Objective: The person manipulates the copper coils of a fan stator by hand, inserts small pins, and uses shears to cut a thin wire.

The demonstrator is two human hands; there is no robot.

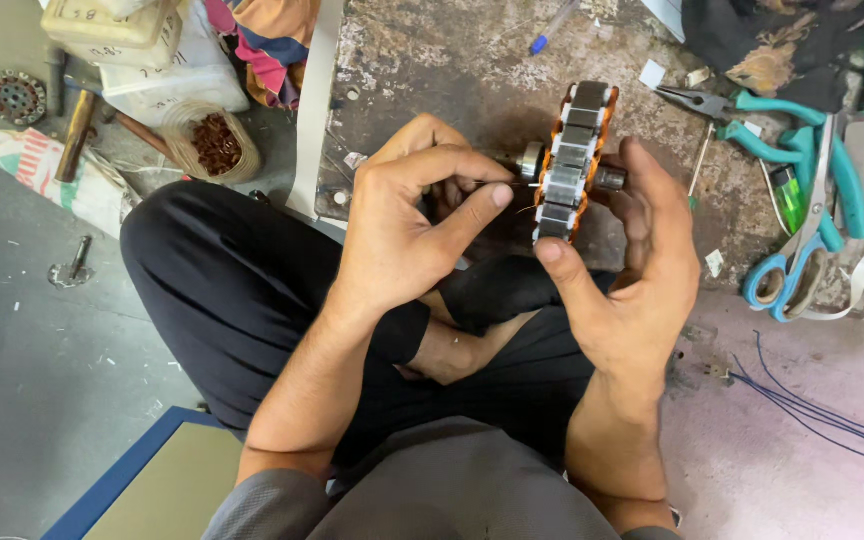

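Observation:
My right hand (642,260) grips a round motor stator (572,160) edge-on: grey steel teeth, orange copper windings, a metal shaft through its middle. The thumb presses on the lower rim and the fingers wrap behind the shaft. My left hand (407,220) is just left of the stator, its thumb and forefinger pinched on a thin wire (524,184) by the winding. I sit cross-legged in dark trousers, and both hands hover above my lap in front of a worn work board (432,60).
Teal-handled pliers (752,110) and teal scissors (802,240) lie at the right, with a green lighter (787,195) between them. Blue wires (822,410) trail across the floor at lower right. A coil of copper scraps (214,140), a hammer (77,120) and plastic containers sit upper left.

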